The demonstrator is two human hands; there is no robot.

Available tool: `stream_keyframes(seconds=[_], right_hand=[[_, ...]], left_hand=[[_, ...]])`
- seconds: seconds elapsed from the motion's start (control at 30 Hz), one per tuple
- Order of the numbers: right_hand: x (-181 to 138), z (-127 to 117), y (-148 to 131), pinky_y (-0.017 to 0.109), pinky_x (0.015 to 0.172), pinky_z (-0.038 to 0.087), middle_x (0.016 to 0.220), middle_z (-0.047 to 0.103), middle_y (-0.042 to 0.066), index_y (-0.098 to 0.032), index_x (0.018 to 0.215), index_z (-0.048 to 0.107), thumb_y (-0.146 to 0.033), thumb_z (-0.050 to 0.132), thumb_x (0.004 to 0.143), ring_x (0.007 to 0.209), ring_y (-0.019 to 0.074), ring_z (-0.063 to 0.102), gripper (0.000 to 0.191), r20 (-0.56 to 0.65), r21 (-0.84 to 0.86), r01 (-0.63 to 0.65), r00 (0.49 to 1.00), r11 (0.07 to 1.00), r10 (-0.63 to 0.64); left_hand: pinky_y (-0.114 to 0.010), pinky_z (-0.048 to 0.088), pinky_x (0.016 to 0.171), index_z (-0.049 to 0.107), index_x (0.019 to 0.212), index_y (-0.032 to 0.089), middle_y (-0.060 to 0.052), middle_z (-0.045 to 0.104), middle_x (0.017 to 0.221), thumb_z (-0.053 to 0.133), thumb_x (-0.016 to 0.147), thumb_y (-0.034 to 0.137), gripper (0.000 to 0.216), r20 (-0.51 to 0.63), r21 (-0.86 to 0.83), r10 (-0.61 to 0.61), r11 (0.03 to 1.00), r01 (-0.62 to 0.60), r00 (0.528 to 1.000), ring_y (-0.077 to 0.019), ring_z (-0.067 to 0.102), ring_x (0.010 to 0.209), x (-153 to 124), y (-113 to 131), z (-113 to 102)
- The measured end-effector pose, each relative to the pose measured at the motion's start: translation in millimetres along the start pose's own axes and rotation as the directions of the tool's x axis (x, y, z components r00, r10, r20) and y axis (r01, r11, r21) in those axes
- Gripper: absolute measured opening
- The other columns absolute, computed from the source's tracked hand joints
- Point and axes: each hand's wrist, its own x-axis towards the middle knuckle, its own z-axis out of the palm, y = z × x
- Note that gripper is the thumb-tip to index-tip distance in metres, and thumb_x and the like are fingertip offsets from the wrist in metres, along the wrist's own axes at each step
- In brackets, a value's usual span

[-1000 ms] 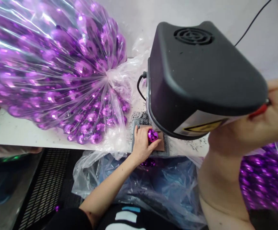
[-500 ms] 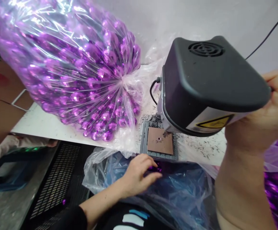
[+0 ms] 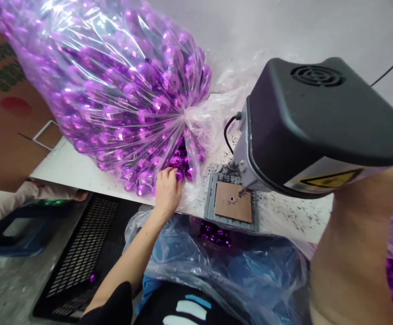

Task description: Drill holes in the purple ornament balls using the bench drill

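Observation:
My left hand [image 3: 168, 190] is at the lower front of a large clear bag [image 3: 122, 113] packed with shiny purple faceted balls [image 3: 181, 164]. Its fingers are bent together against the balls by a gap in the plastic; the fingertips are hidden. My right hand [image 3: 381, 185] grips the back of a black handheld machine [image 3: 328, 117] with a round vent and a yellow warning label; most of its fingers are behind the casing. Below the machine's front lies a square brown plate [image 3: 228, 210] with a small hole, on a grey base [image 3: 211, 205].
An open clear bag with blue behind it [image 3: 260, 271] hangs at the table's front edge, purple balls [image 3: 214, 234] inside. Dark flecks cover the white table [image 3: 304, 214]. At left are a cardboard box [image 3: 20, 149], a black crate [image 3: 81, 253] and another person's sleeve [image 3: 10, 205].
My left hand has moved up and left from the open bag to the large bag of balls. My right hand keeps its grip on the machine. The view has shifted slightly left.

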Motion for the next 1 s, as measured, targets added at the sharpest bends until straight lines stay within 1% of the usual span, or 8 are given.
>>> stream_keyframes(seconds=[0.27, 0.33, 0.43, 0.5, 0.57, 0.67, 0.83, 1.0], right_hand=[[2.5, 0.9, -5.0, 0.024, 0.06, 0.021, 0.062, 0.049, -0.001, -0.011, 0.066, 0.058, -0.051, 0.057, 0.08, 0.06, 0.0021, 0.039, 0.043, -0.008, -0.019, 0.039, 0.999, 0.999, -0.039], [2.8, -0.2, -5.6, 0.023, 0.058, 0.021, 0.062, 0.047, -0.001, -0.01, 0.066, 0.057, -0.05, 0.057, 0.08, 0.059, 0.0014, 0.038, 0.042, 0.005, -0.008, 0.033, 0.999, 0.999, -0.033], [3.1, -1.6, -5.5, 0.022, 0.059, 0.022, 0.064, 0.046, -0.002, -0.01, 0.068, 0.056, -0.047, 0.056, 0.082, 0.061, 0.0002, 0.037, 0.04, 0.034, 0.017, 0.032, 0.999, 0.999, -0.032], [3.6, -1.6, -6.4, 0.022, 0.06, 0.021, 0.065, 0.045, -0.002, -0.01, 0.068, 0.055, -0.045, 0.053, 0.083, 0.062, 0.0, 0.036, 0.038, 0.052, 0.009, 0.041, 0.998, 0.999, -0.041], [4.5, -0.8, -8.3, 0.023, 0.062, 0.021, 0.065, 0.044, -0.001, -0.01, 0.067, 0.052, -0.041, 0.051, 0.083, 0.063, 0.0004, 0.035, 0.035, 0.056, -0.006, 0.033, 0.998, 0.999, -0.033], [5.8, 1.2, -11.0, 0.024, 0.062, 0.018, 0.062, 0.04, -0.001, -0.011, 0.063, 0.048, -0.038, 0.051, 0.08, 0.062, 0.0013, 0.031, 0.032, 0.03, -0.002, 0.014, 0.999, 1.0, -0.014], [6.6, 0.2, -13.2, 0.023, 0.06, 0.019, 0.06, 0.039, -0.002, -0.013, 0.065, 0.047, -0.041, 0.052, 0.079, 0.059, 0.0026, 0.032, 0.031, 0.06, -0.023, -0.008, 0.998, 1.0, 0.01], [7.7, -4.2, -13.4, 0.023, 0.059, 0.02, 0.059, 0.04, -0.002, -0.013, 0.065, 0.048, -0.045, 0.053, 0.078, 0.058, 0.0022, 0.032, 0.035, 0.106, -0.023, -0.027, 0.994, 0.999, 0.029]], left_hand=[[-0.042, 0.052, 0.085, 0.055, 0.131, 0.015, -0.019, 0.055, 0.135, 0.046, 0.087, 0.007, 0.045, 0.299, 0.056, 0.065, 0.995, -0.086, 0.952, -0.029, 0.064, 0.104, 32.7, 29.9, 37.0], [-0.039, 0.053, 0.082, 0.055, 0.13, 0.017, -0.016, 0.057, 0.128, 0.05, 0.087, 0.01, 0.044, 0.304, -0.016, 0.04, 0.999, -0.037, 0.952, -0.0274, 0.066, 0.101, 35.1, 26.6, 35.1], [-0.041, 0.052, 0.091, 0.053, 0.132, 0.02, -0.013, 0.058, 0.125, 0.064, 0.083, 0.019, 0.049, 0.171, -0.279, -0.025, 0.958, 0.072, 0.985, -0.0277, 0.062, 0.11, 27.9, 20.7, 16.3], [-0.038, 0.054, 0.089, 0.05, 0.134, 0.023, -0.01, 0.059, 0.124, 0.069, 0.083, 0.027, 0.054, 0.126, -0.554, -0.104, 0.817, 0.157, 0.987, -0.0247, 0.061, 0.109, 17.9, 21.4, -1.8], [-0.031, 0.056, 0.076, 0.05, 0.134, 0.025, -0.008, 0.061, 0.118, 0.071, 0.083, 0.034, 0.055, 0.218, -0.775, -0.155, 0.572, 0.268, 0.963, -0.0199, 0.063, 0.097, 6.9, 27.4, -18.6], [-0.024, 0.053, 0.065, 0.053, 0.132, 0.027, -0.005, 0.062, 0.11, 0.076, 0.08, 0.034, 0.057, 0.384, -0.873, -0.119, 0.277, 0.402, 0.915, -0.0145, 0.063, 0.084, -6.7, 42.7, -33.4], [-0.023, 0.052, 0.069, 0.056, 0.128, 0.026, -0.005, 0.064, 0.118, 0.086, 0.07, 0.031, 0.066, 0.478, -0.863, -0.06, 0.156, 0.481, 0.877, -0.0141, 0.064, 0.088, -16.9, 67.8, -29.9], [-0.022, 0.047, 0.059, 0.057, 0.127, 0.021, -0.004, 0.067, 0.102, 0.083, 0.073, 0.036, 0.062, 0.596, -0.802, 0.012, 0.06, 0.595, 0.803, -0.0104, 0.062, 0.07, -20.2, 83.6, -22.4]])
